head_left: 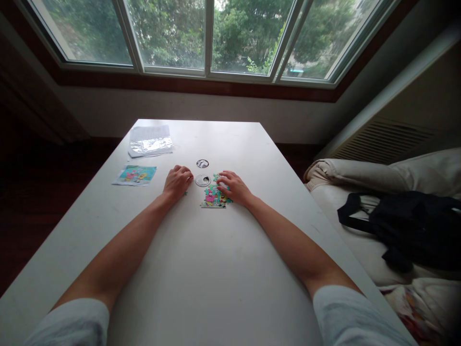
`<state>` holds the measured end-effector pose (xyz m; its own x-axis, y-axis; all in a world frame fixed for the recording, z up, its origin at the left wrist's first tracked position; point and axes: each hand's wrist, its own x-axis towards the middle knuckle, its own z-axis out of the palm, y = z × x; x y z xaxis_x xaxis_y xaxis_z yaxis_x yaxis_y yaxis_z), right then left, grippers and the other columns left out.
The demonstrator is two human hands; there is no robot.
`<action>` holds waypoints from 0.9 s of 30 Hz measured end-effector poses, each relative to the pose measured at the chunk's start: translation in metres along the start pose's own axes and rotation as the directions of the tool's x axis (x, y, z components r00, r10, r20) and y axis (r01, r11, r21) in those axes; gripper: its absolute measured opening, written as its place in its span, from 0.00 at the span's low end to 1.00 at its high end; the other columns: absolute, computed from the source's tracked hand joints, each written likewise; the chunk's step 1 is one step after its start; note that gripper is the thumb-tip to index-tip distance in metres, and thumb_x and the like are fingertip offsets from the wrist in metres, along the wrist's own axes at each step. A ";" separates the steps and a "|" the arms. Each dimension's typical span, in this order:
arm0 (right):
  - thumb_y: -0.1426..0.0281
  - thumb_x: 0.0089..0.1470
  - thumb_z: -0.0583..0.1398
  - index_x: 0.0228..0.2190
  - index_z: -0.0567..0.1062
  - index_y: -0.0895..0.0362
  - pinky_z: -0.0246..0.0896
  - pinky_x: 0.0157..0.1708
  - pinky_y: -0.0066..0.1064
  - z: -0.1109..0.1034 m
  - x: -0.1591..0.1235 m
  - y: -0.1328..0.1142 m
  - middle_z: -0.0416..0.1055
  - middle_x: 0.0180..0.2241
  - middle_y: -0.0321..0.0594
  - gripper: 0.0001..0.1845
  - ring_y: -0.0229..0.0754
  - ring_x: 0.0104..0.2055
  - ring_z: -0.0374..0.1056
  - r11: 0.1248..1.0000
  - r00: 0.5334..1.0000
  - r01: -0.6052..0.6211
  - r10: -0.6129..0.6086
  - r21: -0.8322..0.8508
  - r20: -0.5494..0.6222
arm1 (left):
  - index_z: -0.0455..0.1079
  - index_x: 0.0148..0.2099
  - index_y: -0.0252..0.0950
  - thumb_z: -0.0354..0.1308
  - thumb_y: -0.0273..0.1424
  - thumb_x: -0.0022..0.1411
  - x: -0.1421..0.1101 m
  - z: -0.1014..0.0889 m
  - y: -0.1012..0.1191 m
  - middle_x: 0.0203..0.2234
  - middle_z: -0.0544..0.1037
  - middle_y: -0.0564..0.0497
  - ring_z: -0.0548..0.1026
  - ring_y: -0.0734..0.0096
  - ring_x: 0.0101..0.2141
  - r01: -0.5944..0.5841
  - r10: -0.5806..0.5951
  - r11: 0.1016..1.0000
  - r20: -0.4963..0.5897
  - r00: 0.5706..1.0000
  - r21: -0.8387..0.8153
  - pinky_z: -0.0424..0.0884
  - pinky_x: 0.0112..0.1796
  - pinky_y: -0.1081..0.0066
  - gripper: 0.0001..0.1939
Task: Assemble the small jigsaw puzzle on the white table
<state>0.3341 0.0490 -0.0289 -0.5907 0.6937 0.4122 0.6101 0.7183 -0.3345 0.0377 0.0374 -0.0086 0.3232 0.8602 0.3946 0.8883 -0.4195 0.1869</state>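
Note:
A partly joined jigsaw puzzle [212, 198] with pink, yellow and turquoise cartoon figures lies flat mid-table. My right hand [234, 187] rests over its right side, fingers apart and slightly bent, covering part of the picture. To the left of the puzzle, my left hand [177, 182] is closed, its fingers curled down at the tabletop. Whatever those fingers hold, if anything, is hidden. A small green puzzle piece [186, 193] shows just below them. Between the hands sits a round silvery tin [202, 180], and a shiny round lid-like disc [202, 164] lies behind it.
A printed picture sheet [136, 175] with similar cartoon figures lies at the left on the white table [216, 269]. Behind it are papers in a clear plastic sleeve [150, 141]. On the right, a cream sofa [360, 175] carries a black bag or garment [414, 228].

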 end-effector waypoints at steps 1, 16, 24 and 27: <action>0.60 0.64 0.60 0.45 0.78 0.50 0.59 0.63 0.52 0.000 0.000 0.000 0.70 0.58 0.45 0.12 0.53 0.66 0.57 1.000 1.000 0.000 0.000 0.001 -0.001 | 0.78 0.41 0.39 0.51 0.33 0.70 0.000 0.000 0.002 0.45 0.79 0.44 0.69 0.53 0.48 0.002 -0.002 1.000 0.007 1.000 0.015 0.66 0.48 0.54 0.13; 0.62 0.64 0.59 0.45 0.79 0.50 0.61 0.61 0.50 -0.003 0.001 -0.006 0.73 0.55 0.44 0.11 0.51 0.62 0.63 1.000 0.994 0.021 -0.019 0.017 -0.107 | 0.71 0.48 0.41 0.51 0.37 0.72 -0.004 -0.002 0.047 0.30 0.79 0.51 0.75 0.63 0.32 0.029 -0.034 0.992 -0.039 0.999 -0.122 0.62 0.36 0.66 0.10; 0.62 0.66 0.58 0.45 0.78 0.50 0.63 0.58 0.47 -0.011 0.003 -0.016 0.75 0.52 0.42 0.11 0.50 0.57 0.67 0.996 0.985 0.074 -0.064 0.056 -0.161 | 0.71 0.44 0.41 0.52 0.38 0.70 -0.006 -0.004 0.063 0.28 0.79 0.53 0.73 0.69 0.27 0.067 -0.074 0.916 -0.001 0.997 -0.396 0.61 0.30 0.71 0.08; 0.61 0.67 0.57 0.48 0.76 0.50 0.62 0.58 0.47 -0.013 0.003 -0.020 0.75 0.52 0.43 0.13 0.50 0.56 0.67 0.995 0.985 0.077 -0.067 0.060 -0.161 | 0.70 0.45 0.41 0.52 0.35 0.70 -0.007 -0.004 0.068 0.29 0.79 0.54 0.72 0.71 0.26 0.050 -0.050 0.885 0.012 0.999 -0.464 0.62 0.31 0.71 0.07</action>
<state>0.3270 0.0354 -0.0100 -0.5371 0.6264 0.5649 0.5296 0.7717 -0.3522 0.0945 0.0018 0.0053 0.2826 0.8834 0.3739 0.6507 -0.4629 0.6019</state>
